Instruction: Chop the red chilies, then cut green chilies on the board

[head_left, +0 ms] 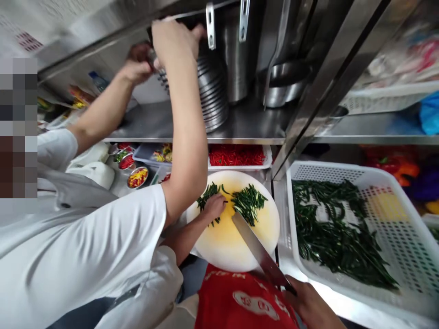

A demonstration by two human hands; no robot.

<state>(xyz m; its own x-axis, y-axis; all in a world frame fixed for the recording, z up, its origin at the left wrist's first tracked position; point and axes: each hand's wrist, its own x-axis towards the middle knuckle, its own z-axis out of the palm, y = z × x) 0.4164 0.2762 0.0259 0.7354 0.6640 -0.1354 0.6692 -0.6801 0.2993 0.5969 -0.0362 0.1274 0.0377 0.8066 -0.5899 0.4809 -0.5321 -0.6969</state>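
On a round white cutting board (pixel 236 256), my left hand (pixel 215 205) rests with curled fingers over cut green vegetable pieces (pixel 207 194). A dark bit shows at its fingertips. Another pile of cut green pieces (pixel 249 201) lies to the right of that hand. My right hand (pixel 305 297) is closed around the handle of a long knife (pixel 259 251). The blade points up and left, its tip over the board between the piles and just below the right one. The pieces are long and thin; I cannot tell if they are beans or peppers.
A co-worker's arms (pixel 187 123) cross from the left, reaching to stacked metal containers (pixel 211 91) on the shelf (pixel 247 130). A white basket (pixel 411 260) of long dark-green vegetables (pixel 332 228) stands right. Red chilies (pixel 236 155) fill a tray behind the board; small bowls (pixel 137 177) sit left.
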